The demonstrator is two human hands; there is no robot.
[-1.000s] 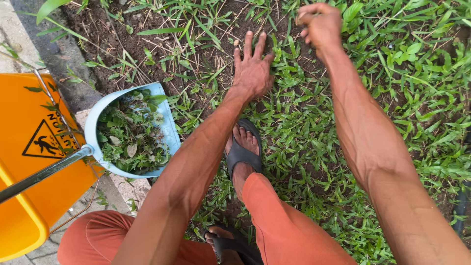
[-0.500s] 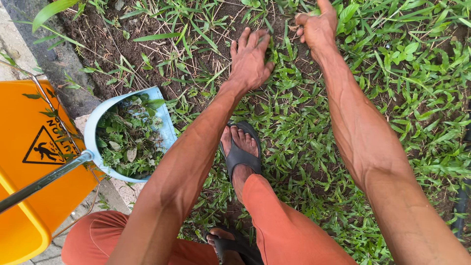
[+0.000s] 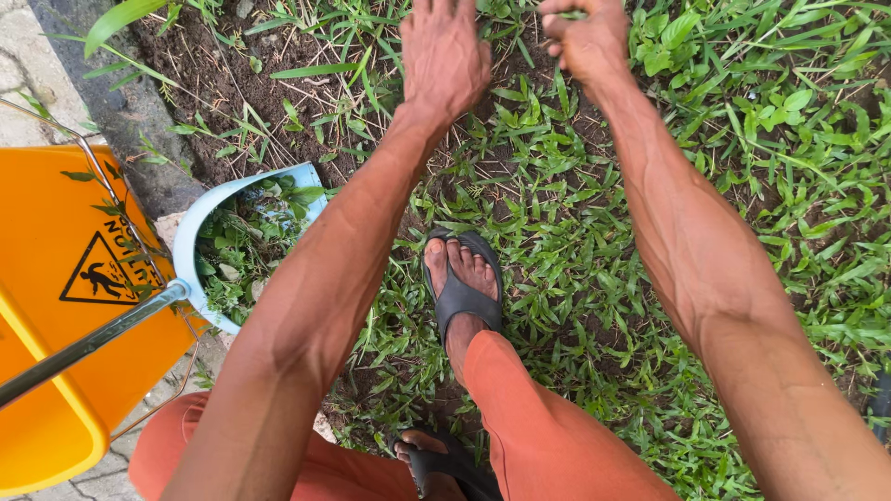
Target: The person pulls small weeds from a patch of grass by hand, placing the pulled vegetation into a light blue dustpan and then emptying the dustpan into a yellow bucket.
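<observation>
My left hand [image 3: 445, 51] reaches forward, palm down, over bare dark soil [image 3: 232, 83] at the top of the view; its fingertips run off the top edge. My right hand [image 3: 587, 39] is beside it to the right, curled into a fist over the grass, with a small green weed [image 3: 577, 12] pinched at its fingers. Both forearms stretch out over low green grass [image 3: 575, 232]. A light blue dustpan [image 3: 190, 241] filled with pulled weeds [image 3: 246, 246] lies left of my left arm.
A yellow caution sign [image 3: 56, 278] stands at the left, with the dustpan's metal handle [image 3: 93, 339] crossing it. A grey concrete kerb [image 3: 111, 102] borders the soil. My foot in a black sandal [image 3: 461, 283] and my orange trousers [image 3: 548, 436] are below.
Both hands have moved further forward toward the top of the view. The left hand's fingers have left the frame. The right hand stays curled.
</observation>
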